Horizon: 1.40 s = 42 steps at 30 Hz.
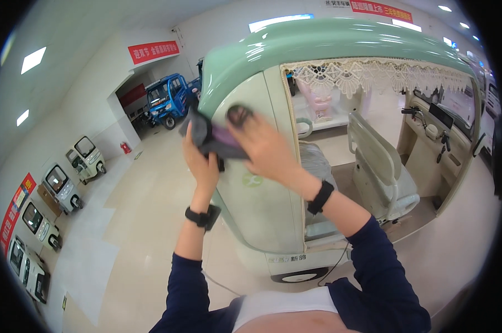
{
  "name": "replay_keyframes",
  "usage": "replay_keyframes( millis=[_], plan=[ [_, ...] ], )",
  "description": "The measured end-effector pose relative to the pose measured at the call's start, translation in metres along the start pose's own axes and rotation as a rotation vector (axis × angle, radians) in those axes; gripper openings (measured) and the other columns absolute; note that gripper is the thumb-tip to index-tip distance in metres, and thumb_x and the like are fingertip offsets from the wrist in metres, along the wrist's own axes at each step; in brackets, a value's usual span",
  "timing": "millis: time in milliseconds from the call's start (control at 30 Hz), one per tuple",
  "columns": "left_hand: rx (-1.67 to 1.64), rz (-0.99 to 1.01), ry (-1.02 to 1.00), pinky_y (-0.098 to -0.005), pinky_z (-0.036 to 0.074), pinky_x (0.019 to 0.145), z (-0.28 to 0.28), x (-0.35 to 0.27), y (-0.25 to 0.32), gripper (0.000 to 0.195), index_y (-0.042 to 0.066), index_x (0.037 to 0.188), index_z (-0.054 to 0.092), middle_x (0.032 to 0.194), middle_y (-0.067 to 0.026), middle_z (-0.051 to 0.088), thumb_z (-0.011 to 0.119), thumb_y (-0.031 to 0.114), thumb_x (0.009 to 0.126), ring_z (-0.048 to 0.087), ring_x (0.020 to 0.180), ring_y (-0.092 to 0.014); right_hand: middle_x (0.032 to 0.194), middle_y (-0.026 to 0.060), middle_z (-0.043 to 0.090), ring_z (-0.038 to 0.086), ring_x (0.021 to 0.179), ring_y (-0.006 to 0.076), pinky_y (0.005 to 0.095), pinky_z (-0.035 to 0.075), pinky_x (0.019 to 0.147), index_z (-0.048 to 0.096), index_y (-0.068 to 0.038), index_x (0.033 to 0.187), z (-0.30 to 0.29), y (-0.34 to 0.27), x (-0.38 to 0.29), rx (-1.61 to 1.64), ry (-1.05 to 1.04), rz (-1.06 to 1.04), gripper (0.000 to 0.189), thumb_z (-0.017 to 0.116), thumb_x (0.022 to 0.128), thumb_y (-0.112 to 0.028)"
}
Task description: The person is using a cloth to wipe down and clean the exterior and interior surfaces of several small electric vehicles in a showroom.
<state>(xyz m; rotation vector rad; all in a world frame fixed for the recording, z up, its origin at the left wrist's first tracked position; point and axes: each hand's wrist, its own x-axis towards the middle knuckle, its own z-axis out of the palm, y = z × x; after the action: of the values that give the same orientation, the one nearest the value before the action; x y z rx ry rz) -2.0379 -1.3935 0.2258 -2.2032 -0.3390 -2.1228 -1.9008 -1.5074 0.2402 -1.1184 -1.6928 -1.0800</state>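
Observation:
My left hand (202, 164) grips a dark grey and purple item (207, 135), which looks like a folded cloth. Across its right end lies my right hand (267, 145), its fingers over the purple part and its thumb lower down. At the right fingertips is a dark round thing (239, 115), too blurred to name. Both hands are raised in front of the cream side panel (255, 216) of a three-wheeled vehicle with a green roof (317, 41). Whether the cloth touches the panel cannot be made out.
Right of my hands is the vehicle's open side, with lace trim (338, 75), a rear seat (315, 160), a front seat (378, 170) and handlebars (430, 125). Thin cables (336, 266) hang near my body. Small vehicles (63, 189) line the left wall, near a fire extinguisher (125, 147).

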Motion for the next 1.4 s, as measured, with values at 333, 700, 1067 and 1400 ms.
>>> replay_keyframes(
  millis=[333,700,1067,1400],
  plan=[
    [-0.234,-0.058,-0.039,-0.037,0.026,0.098,0.003,0.023,0.012,0.061,0.001,0.122,0.037,0.118,-0.0164,0.043,0.056,0.002,0.064,0.038,0.112,-0.032,0.109,0.017,0.046,0.042,0.108,0.0334,0.0434,0.03,0.099,0.04,-0.009,0.122,-0.038,0.029,0.031,-0.208,0.204,0.099,0.082,0.074,0.048,-0.022],
    [-0.178,-0.328,0.069,-0.0392,0.015,0.103,0.004,-0.152,0.001,0.065,-0.004,0.131,0.019,0.13,-0.0217,0.026,0.044,-0.002,0.071,0.025,0.123,-0.034,0.116,0.0119,0.047,0.036,0.12,0.0254,0.042,0.027,0.101,0.047,-0.007,0.114,0.01,-0.042,-0.054,-0.141,-0.229,0.093,0.06,0.067,0.059,-0.02],
    [0.213,-0.722,-0.614,-0.0506,0.011,0.103,-0.037,-0.356,0.085,0.081,-0.008,0.132,0.013,0.121,-0.0312,0.034,0.054,-0.002,0.062,0.028,0.114,-0.045,0.114,0.0114,0.048,0.037,0.118,0.0244,0.0407,0.02,0.105,0.052,-0.005,0.11,-0.016,-0.097,-0.311,-0.129,-1.008,0.17,0.036,0.049,0.075,-0.013],
    [0.052,-0.051,-0.193,-0.062,0.01,0.098,0.011,-0.143,0.067,0.068,0.005,0.126,0.039,0.101,-0.0193,0.048,0.055,0.016,0.061,0.035,0.108,-0.043,0.087,0.0167,0.042,0.046,0.085,0.0326,0.0507,0.026,0.099,0.032,-0.001,0.13,-0.069,-0.035,-0.156,-0.189,-0.258,0.456,0.066,0.049,0.066,-0.003]
  ],
)
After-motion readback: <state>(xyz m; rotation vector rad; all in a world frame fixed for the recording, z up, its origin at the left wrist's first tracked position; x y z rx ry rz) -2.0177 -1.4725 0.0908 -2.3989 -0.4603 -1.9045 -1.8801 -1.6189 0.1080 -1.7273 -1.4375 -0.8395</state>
